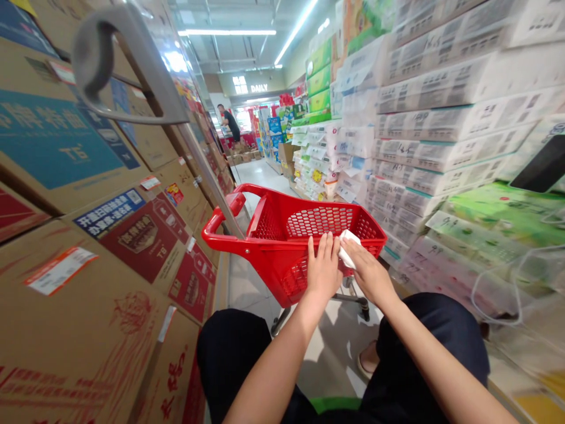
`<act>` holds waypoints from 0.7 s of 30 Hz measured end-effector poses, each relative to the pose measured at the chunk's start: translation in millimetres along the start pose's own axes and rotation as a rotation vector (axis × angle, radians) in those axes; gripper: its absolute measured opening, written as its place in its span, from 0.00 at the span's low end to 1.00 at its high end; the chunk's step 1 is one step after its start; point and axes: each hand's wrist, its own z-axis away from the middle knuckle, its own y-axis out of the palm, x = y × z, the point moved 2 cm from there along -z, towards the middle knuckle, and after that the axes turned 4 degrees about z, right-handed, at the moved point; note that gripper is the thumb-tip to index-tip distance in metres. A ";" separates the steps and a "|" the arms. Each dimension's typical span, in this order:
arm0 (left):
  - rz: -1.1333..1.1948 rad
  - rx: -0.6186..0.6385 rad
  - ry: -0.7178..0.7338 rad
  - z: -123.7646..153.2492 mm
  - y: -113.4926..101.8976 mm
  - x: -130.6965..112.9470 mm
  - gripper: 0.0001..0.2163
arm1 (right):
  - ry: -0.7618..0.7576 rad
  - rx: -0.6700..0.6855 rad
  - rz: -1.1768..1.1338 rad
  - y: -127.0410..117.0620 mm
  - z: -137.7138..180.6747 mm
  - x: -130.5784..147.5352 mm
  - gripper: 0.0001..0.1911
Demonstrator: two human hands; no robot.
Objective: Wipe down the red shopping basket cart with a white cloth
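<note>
Right hand [369, 272] clamps a white wipe [348, 246], left hand [324, 268] lies open, on the red cart [265, 250], handle [223, 217] pointing away-left.

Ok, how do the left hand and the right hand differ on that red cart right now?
The left hand lies flat, fingers stretched over the rim of the red cart; the right hand is curled. The left hand holds nothing; the right hand grips a white cloth. Both rest on the near rim, side by side.
</note>
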 end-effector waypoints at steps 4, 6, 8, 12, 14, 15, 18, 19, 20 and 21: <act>0.001 0.015 0.005 -0.2 -0.1 1.2 0.40 | 0.124 -0.067 0.021 -8.7 9.8 -51.6 0.40; 0.006 0.019 -0.001 -1.7 0.3 -0.1 0.40 | 0.231 -0.105 0.060 -13.0 13.8 -75.0 0.38; 0.010 0.021 -0.010 -3.0 0.7 -1.6 0.40 | 0.293 -0.116 0.107 -14.3 12.9 -77.4 0.37; 0.001 0.015 -0.012 -2.2 1.1 -2.0 0.39 | 0.131 -0.029 0.098 -5.9 -0.2 -27.5 0.40; -0.013 0.009 -0.007 -0.4 0.5 -0.9 0.39 | 0.032 0.002 0.040 -2.7 -5.2 -5.9 0.42; -0.021 0.009 -0.005 0.3 0.0 -0.4 0.39 | 0.011 0.001 0.014 -2.6 -6.2 -2.6 0.42; -0.041 0.024 -0.001 1.0 -1.5 -0.4 0.40 | 0.053 -0.031 -0.013 -6.5 -3.0 -24.5 0.41; -0.042 0.031 0.000 0.5 -1.9 -1.0 0.41 | 0.095 -0.045 -0.003 -8.5 -0.6 -38.4 0.40; -0.042 0.037 0.001 -0.3 -2.1 -1.9 0.41 | 0.149 -0.060 0.015 -10.4 1.9 -52.5 0.38; -0.039 0.043 0.000 -1.2 -2.1 -2.9 0.41 | 0.206 -0.073 0.037 -12.2 4.2 -64.6 0.38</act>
